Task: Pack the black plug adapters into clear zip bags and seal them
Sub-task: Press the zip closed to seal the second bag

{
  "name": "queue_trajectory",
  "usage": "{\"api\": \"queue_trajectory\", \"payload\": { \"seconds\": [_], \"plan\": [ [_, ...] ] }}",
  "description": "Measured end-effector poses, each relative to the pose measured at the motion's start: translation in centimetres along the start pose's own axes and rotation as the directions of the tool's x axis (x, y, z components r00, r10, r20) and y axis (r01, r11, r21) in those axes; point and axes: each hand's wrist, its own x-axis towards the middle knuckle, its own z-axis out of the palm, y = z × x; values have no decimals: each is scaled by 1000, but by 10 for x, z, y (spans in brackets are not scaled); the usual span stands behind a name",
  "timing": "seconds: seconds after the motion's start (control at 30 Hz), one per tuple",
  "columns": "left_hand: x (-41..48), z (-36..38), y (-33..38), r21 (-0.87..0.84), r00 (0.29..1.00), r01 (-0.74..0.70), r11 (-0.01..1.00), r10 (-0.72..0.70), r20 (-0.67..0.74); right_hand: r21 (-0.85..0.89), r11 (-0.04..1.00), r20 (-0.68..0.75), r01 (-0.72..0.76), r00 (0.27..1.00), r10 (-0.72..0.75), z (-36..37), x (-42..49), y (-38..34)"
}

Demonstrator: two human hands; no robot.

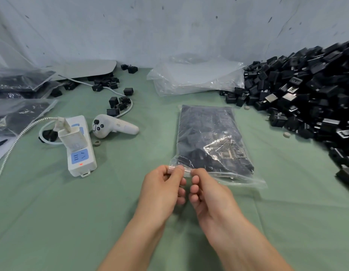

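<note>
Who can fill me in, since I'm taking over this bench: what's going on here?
A person is closing a clear zip bag full of black plug adapters that lies on the green table. The left hand and right hand both pinch the zip strip at its near left corner; whether the rest of the strip is sealed is unclear. A big pile of loose adapters lies to the right, empty bags behind, packed bags at far left.

Centre of green cloth-covered table (72, 222): filled clear plastic zip bag (212, 139) | right edge: heap of black plug adapters (310, 98) | behind bag: stack of empty clear bags (195, 77) | left: white plastic power strip (79, 147)
</note>
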Motion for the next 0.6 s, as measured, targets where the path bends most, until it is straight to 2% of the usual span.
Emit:
{"api": "queue_trajectory", "payload": {
  "seconds": [0.13,0.4,0.6],
  "plan": [
    [1,-1,-2,-28,1000,-19,999,18,-9,13,1000,-77,-8,997,9,-3,2,-7],
    [5,-3,-4,-80,1000,-16,997,14,-23,22,999,-146,-32,989,35,-15,2,-20],
    [5,-6,-7,-131,1000,-13,991,9,-28,41,999,-149,-25,988,30,-30,1,-28]
  ]
}}
